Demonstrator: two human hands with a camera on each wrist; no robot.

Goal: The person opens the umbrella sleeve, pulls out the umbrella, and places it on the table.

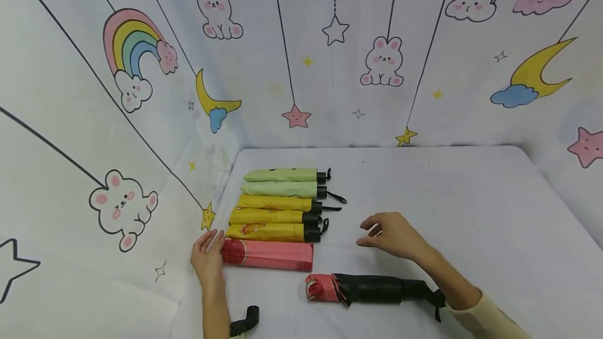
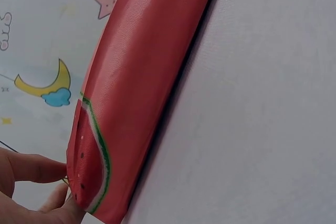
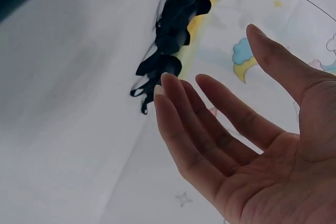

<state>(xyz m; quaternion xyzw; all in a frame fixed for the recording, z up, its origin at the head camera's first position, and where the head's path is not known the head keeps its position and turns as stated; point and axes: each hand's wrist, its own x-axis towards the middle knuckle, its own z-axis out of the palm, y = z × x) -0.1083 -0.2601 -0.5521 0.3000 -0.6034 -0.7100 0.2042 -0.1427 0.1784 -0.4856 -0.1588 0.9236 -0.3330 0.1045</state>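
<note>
In the head view a pink umbrella sleeve (image 1: 273,255) with a dark red, green-edged watermelon end lies below the row of umbrellas. My left hand (image 1: 209,259) is at that left end; in the left wrist view its fingertips and thumb pinch the tip of the sleeve (image 2: 152,61). My right hand (image 1: 395,234) hovers over the table with fingers loosely bent and nothing in them. Nearer to me lies a folded umbrella (image 1: 372,289), its black underside showing and its red canopy bunched at the left, with the black handle and strap partly behind my right forearm.
Above the sleeve, three yellow umbrellas (image 1: 268,217) and two green umbrellas (image 1: 282,190) lie side by side in their sleeves, black handles and straps to the right. The white table (image 1: 447,192) meets a patterned cloth wall (image 1: 264,56) at the back and left.
</note>
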